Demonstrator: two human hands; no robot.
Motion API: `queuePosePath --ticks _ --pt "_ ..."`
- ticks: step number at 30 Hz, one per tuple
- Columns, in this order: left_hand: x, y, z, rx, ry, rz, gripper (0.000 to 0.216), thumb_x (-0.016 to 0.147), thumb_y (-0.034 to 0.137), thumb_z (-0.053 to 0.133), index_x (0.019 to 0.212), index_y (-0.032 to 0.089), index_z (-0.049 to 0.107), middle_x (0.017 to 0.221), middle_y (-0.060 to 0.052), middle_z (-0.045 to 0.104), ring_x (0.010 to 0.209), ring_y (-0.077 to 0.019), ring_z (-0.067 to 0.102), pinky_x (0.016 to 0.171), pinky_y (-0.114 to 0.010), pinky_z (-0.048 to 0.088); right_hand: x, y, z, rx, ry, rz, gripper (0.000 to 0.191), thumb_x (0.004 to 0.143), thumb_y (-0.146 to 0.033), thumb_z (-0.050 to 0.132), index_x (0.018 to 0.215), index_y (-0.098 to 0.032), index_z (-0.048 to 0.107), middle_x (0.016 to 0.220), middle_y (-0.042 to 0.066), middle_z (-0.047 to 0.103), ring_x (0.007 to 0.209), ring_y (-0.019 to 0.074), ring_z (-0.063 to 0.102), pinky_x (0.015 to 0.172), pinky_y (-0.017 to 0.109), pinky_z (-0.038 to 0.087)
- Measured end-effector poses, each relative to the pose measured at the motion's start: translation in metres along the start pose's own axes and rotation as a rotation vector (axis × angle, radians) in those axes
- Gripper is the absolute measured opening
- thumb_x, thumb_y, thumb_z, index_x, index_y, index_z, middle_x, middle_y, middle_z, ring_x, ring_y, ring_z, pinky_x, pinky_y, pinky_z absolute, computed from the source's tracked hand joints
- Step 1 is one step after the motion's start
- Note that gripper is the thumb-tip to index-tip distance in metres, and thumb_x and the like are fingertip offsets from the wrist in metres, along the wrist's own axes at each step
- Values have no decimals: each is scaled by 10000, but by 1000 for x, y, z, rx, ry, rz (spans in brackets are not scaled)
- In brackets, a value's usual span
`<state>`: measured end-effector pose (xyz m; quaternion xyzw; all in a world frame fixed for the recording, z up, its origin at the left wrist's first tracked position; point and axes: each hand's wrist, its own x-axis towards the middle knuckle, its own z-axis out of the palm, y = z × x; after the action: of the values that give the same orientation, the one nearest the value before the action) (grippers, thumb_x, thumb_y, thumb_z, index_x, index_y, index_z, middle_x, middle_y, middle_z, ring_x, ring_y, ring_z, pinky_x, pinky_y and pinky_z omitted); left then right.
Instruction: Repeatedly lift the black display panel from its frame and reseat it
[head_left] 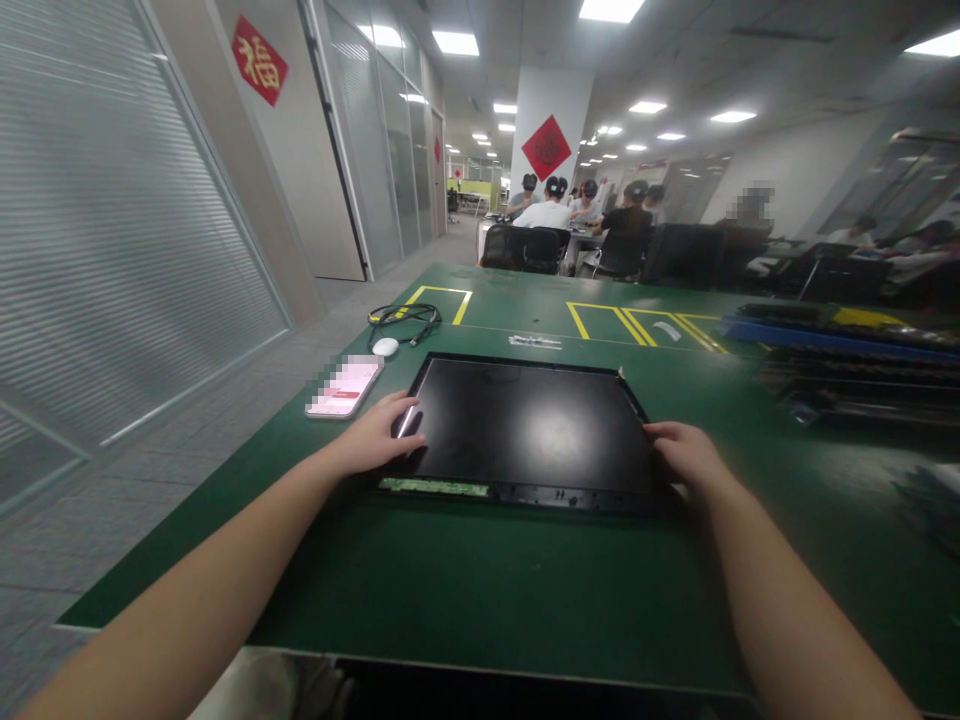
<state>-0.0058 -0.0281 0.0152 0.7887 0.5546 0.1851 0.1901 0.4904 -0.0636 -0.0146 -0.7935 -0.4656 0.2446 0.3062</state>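
A black flat display panel [529, 425] lies face up on the green table [480, 590], with a strip of green circuit board [433, 487] bared along its near left edge. My left hand [377, 436] grips the panel's left edge, fingers curled over it. My right hand [686, 455] holds the right edge near the front corner, fingers curled over the rim.
A phone with a lit pink screen [345, 388] lies left of the panel; a white mouse [385, 346] and coiled black cable [405, 318] sit behind it. Stacked panels and trays [840, 340] fill the right side. Yellow tape boxes [637, 325] mark the far tabletop. Seated people [551, 215] work beyond.
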Motion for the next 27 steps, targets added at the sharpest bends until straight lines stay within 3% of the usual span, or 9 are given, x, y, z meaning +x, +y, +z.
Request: queuePosePath --ticks 4,9,13,18,27 --pt "-6 8 -9 64 -7 103 739 667 631 708 1251 179 665 1572 -195 369 1425 -417 345 1148 -536 283 -1 -2 0 10 12 24 508 688 -116 553 1165 -132 725 739 93 718 618 185 641 604 279 486" --pt "-13 14 -22 -6 -174 202 517 691 552 740 1141 297 726 1512 -87 497 1366 -361 457 1106 -489 370 0 -1 -1 -18 13 4 486 695 -111 547 1143 -136 734 749 87 727 622 171 643 591 251 473" --pt "-14 15 -27 -46 -254 214 514 684 516 756 1160 327 720 1493 -59 527 1343 -350 491 1079 -474 404 3 2 0 -12 18 -11 471 691 -111 559 1126 -135 739 807 91 743 627 166 644 575 241 464" --pt "-13 13 -28 -48 -213 232 550 636 487 796 1154 317 723 1461 -63 559 1312 -344 528 1066 -452 424 1 2 1 -12 13 -8 495 708 -120 530 1162 -136 726 806 91 743 599 158 632 557 242 453" --pt "-15 14 -27 -24 -186 333 488 695 422 778 1166 310 714 1448 -55 571 1310 -316 533 1067 -422 427 -3 -4 -2 -13 12 27 505 685 -109 538 1150 -138 731 789 92 734 574 163 618 542 257 444"
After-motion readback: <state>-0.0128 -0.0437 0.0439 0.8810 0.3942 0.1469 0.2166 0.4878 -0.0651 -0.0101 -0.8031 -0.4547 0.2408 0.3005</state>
